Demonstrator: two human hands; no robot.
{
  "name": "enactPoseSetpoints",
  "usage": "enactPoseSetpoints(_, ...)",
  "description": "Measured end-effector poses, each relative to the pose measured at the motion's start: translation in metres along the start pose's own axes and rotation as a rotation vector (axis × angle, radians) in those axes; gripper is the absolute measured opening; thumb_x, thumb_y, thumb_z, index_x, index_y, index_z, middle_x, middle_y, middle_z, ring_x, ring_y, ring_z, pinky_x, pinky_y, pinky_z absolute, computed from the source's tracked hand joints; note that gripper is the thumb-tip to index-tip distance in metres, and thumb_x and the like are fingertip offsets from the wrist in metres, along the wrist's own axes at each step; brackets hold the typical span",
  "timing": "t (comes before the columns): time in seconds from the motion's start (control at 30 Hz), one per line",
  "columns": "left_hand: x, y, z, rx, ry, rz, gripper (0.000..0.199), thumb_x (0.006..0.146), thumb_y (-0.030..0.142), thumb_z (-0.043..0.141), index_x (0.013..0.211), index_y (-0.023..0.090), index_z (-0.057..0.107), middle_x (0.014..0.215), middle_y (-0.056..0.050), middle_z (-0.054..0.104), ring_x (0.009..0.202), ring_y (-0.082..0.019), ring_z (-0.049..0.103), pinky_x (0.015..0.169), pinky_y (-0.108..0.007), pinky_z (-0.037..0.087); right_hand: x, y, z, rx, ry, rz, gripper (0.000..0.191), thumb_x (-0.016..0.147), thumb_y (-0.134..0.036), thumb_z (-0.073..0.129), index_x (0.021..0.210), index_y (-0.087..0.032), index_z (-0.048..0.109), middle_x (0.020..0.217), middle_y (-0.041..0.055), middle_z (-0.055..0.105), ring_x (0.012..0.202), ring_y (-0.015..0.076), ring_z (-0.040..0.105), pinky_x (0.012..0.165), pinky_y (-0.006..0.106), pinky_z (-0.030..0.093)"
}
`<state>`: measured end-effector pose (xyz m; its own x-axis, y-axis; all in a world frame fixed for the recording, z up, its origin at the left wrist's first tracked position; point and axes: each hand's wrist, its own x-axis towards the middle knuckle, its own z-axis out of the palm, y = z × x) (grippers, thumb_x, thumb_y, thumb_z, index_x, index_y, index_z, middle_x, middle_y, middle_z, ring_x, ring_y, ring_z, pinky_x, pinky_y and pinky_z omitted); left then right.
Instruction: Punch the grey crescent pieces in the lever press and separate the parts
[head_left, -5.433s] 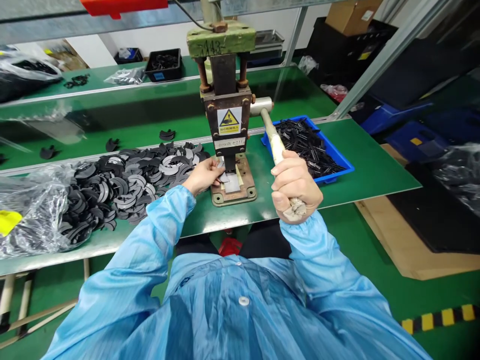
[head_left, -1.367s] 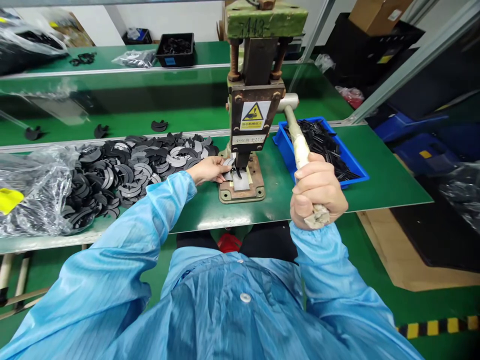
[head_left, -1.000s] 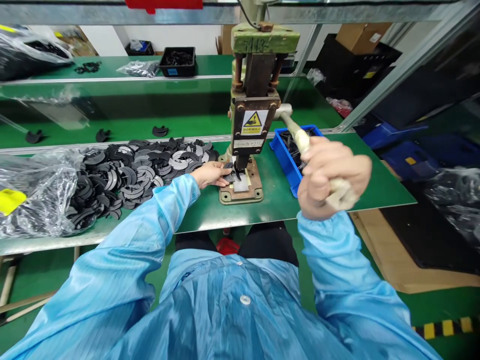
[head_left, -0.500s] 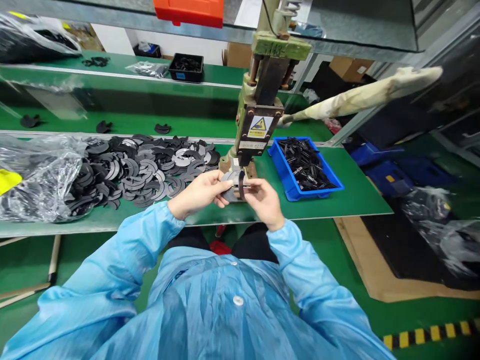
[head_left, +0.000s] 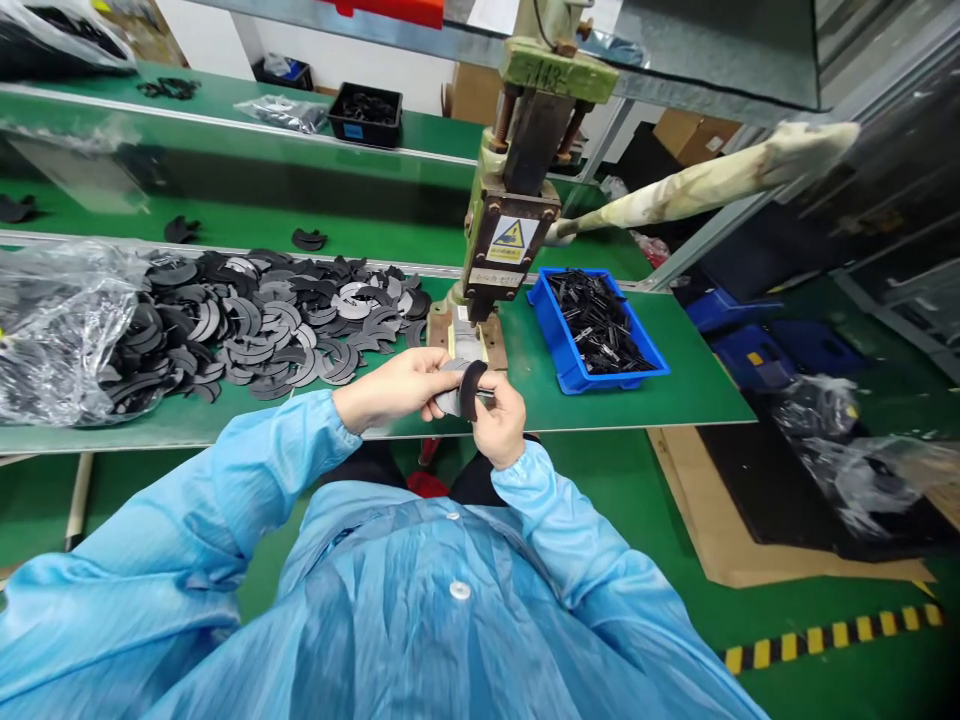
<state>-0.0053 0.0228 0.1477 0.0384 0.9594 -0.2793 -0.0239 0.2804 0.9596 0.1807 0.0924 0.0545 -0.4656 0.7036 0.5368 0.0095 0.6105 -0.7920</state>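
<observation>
In front of the press base [head_left: 491,345], both hands are close together over the table's front edge. My left hand [head_left: 401,390] is closed on grey crescent-shaped pieces [head_left: 449,402], thumb on top. My right hand [head_left: 500,420] pinches a dark crescent-shaped piece [head_left: 471,390], which stands on edge against the grey ones. A thin narrow part sticks out by the right fingers, too small to name. Left of the hands spreads a pile of loose crescent pieces [head_left: 281,325]. On the right, a blue bin [head_left: 611,382] holds many narrow black parts [head_left: 592,325].
The hand press [head_left: 510,225], with a warning label and a long wrapped lever [head_left: 712,185], rises behind the hands. A clear plastic bag [head_left: 60,340] lies at left. Behind are a black bin [head_left: 365,133] and a few stray crescents [head_left: 309,240]. Cardboard [head_left: 701,530] lies on the floor.
Both hands have drawn back from the press base toward me with the pieces, uncovering the base. The dark crescent has turned and shows its broad face more. The view has shifted slightly.
</observation>
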Motion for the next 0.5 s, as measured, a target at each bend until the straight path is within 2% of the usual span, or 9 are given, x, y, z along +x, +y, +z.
enactPoseSetpoints(0.1, 0.004, -0.006, -0.006, 0.073, 0.027, 0.018, 0.051, 0.088, 0.063, 0.084, 0.083, 0.02, 0.056, 0.06, 0.001, 0.063, 0.051, -0.013, 0.062, 0.046, -0.022, 0.047, 0.006, -0.004, -0.01, -0.093, -0.078, -0.066, 0.02, 0.104, -0.039, 0.058, 0.109, -0.023, 0.069, 0.1, 0.0057, 0.076, 0.093, 0.0178, 0.07, 0.089, 0.036, 0.058)
enactPoseSetpoints(0.17, 0.003, -0.011, -0.009, 0.162, 0.103, 0.087, 0.047, 0.092, 0.062, 0.08, 0.09, 0.021, 0.057, 0.065, 0.001, 0.064, 0.056, -0.014, 0.061, 0.05, -0.025, 0.048, 0.01, -0.006, -0.018, -0.151, -0.156, -0.121, 0.018, 0.104, -0.037, 0.059, 0.107, -0.023, 0.07, 0.098, 0.0057, 0.075, 0.092, 0.018, 0.068, 0.09, 0.036, 0.056)
enactPoseSetpoints(0.3, -0.005, -0.019, -0.005, 0.465, 0.342, 0.424, 0.035, 0.096, 0.054, 0.077, 0.101, 0.023, 0.063, 0.093, -0.003, 0.065, 0.082, -0.017, 0.063, 0.074, -0.033, 0.055, 0.014, -0.007, -0.029, -0.237, -0.242, -0.209, 0.016, 0.104, -0.034, 0.059, 0.103, -0.022, 0.07, 0.096, 0.0068, 0.074, 0.089, 0.0183, 0.064, 0.087, 0.037, 0.054)
enactPoseSetpoints(0.37, -0.007, -0.023, -0.002, 0.617, 0.382, 0.549, 0.035, 0.092, 0.051, 0.082, 0.1, 0.023, 0.063, 0.102, -0.005, 0.063, 0.095, -0.02, 0.061, 0.086, -0.037, 0.055, 0.013, -0.006, -0.03, -0.263, -0.261, -0.241, 0.017, 0.104, -0.033, 0.058, 0.099, -0.021, 0.069, 0.092, 0.0067, 0.072, 0.085, 0.0178, 0.062, 0.084, 0.036, 0.052)
enactPoseSetpoints(0.43, -0.005, -0.028, 0.0, 0.639, 0.387, 0.549, 0.038, 0.089, 0.049, 0.085, 0.103, 0.023, 0.062, 0.106, -0.005, 0.062, 0.099, -0.021, 0.06, 0.088, -0.037, 0.054, 0.012, -0.006, -0.03, -0.276, -0.274, -0.266, 0.017, 0.104, -0.033, 0.058, 0.099, -0.021, 0.07, 0.09, 0.0066, 0.071, 0.083, 0.0175, 0.06, 0.082, 0.036, 0.051)
enactPoseSetpoints(0.5, -0.003, -0.033, 0.0, 0.499, 0.373, 0.453, 0.043, 0.088, 0.049, 0.086, 0.109, 0.023, 0.059, 0.107, -0.005, 0.062, 0.095, -0.019, 0.061, 0.082, -0.035, 0.054, 0.011, -0.007, -0.031, -0.282, -0.285, -0.281, 0.018, 0.104, -0.034, 0.058, 0.102, -0.021, 0.071, 0.089, 0.0066, 0.07, 0.083, 0.0176, 0.061, 0.081, 0.036, 0.052)
